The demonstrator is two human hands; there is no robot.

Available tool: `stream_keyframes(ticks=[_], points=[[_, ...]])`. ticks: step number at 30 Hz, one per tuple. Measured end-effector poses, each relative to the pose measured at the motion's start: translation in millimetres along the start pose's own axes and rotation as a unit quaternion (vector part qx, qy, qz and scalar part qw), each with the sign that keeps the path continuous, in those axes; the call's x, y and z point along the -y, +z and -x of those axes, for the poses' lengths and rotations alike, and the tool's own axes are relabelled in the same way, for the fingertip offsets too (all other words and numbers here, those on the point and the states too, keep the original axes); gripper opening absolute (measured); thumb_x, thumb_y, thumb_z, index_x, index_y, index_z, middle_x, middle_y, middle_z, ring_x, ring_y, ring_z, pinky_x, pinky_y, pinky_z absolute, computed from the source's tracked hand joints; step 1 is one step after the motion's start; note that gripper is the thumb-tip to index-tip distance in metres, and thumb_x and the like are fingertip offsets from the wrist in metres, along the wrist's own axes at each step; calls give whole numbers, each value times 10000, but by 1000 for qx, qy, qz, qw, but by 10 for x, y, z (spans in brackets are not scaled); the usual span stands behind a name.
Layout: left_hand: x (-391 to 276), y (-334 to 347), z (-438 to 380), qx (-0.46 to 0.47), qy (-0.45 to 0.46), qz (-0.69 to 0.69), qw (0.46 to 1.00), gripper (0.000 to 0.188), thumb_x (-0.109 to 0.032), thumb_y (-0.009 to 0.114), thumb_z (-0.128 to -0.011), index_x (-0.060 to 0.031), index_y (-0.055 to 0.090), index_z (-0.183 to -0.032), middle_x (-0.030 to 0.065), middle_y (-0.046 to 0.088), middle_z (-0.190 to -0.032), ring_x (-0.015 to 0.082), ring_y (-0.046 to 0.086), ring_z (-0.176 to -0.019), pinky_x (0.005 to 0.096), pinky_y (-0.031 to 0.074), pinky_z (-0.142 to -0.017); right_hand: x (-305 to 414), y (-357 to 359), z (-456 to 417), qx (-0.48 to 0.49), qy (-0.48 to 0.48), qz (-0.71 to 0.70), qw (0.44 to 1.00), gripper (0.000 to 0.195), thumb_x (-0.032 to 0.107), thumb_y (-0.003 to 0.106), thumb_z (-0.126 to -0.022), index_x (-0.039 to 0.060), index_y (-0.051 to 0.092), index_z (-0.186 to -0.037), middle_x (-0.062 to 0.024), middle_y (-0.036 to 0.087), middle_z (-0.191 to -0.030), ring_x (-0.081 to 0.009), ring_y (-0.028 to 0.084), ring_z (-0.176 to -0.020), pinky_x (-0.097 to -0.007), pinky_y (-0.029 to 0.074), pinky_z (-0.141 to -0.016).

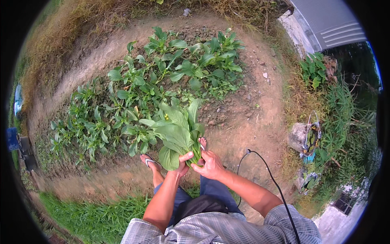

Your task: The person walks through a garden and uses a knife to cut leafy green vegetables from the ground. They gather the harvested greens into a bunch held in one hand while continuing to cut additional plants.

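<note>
A bunch of leafy greens (pixel 176 131) with broad leaves and a small yellow flower is held out before my waist. My left hand (pixel 183 164) grips its stems, thumb laid across them. On the other side, my right hand (pixel 210 164) has its fingers and thumb at the base of the same stems; whether it pinches one stem or several is hidden. The leaves point away from me, over the near edge of a planted bed (pixel 219 113). Similar leafy plants (pixel 195 68) grow there in soil.
Bare trodden soil (pixel 249 134) borders the bed on the right. A black cable (pixel 271 170) loops beside my right arm. Two buckets with wire handles, one grey (pixel 297 135), stand among weeds at right. Green grass (pixel 97 216) grows at lower left, and dry grass (pixel 70 36) lies beyond.
</note>
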State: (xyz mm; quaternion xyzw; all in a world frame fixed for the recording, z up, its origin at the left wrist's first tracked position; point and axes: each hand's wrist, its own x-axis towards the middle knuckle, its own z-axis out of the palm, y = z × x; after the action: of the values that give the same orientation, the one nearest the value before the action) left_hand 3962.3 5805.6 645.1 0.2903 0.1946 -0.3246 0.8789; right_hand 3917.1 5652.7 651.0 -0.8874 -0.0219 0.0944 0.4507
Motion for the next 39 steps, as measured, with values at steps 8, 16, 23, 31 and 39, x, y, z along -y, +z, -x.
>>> stream_keyframes(ticks=[8,16,23,31,39], points=[[437,-32,-231,31,-36,-48,998,564,-96,776,-761,-15,548,-1271,113,643,-1171,232,628,-1034,373,530,-893,-33,-322,256,49,82,-8,995,594,371,735,-798,-101,544,-1104,-273,649,-919,-435,646,-874,-483,523,-789],[715,134,-380,25,-87,-83,992,530,-91,720,-767,0,562,-1264,116,654,-1167,221,637,-1024,357,546,-856,-78,-721,323,115,122,84,982,620,439,673,-837,-142,553,-1018,-312,652,-891,-442,651,-879,-491,523,-779],[668,409,-165,-28,-122,16,992,376,-71,743,-791,-30,585,-1129,78,631,-978,223,649,-812,360,578,-645,88,-940,247,199,144,120,962,641,499,673,-832,-127,579,-931,-297,663,-798,-444,670,-786,-510,526,-717],[624,-43,63,-39,-68,63,995,289,-104,714,-801,-39,628,-1069,59,668,-909,183,658,-780,346,552,-699,85,-1259,161,277,99,30,955,516,450,785,-781,-28,645,-914,-125,661,-712,-202,612,-563,-364,478,-527],[-65,-852,594,-86,10,122,989,272,-169,690,-809,-5,637,-1018,127,686,-918,250,666,-800,395,558,-785,44,-2316,-321,-127,329,-364,862,337,303,676,-928,23,569,-1081,-134,675,-763,-101,553,-508,-211,377,-405]])
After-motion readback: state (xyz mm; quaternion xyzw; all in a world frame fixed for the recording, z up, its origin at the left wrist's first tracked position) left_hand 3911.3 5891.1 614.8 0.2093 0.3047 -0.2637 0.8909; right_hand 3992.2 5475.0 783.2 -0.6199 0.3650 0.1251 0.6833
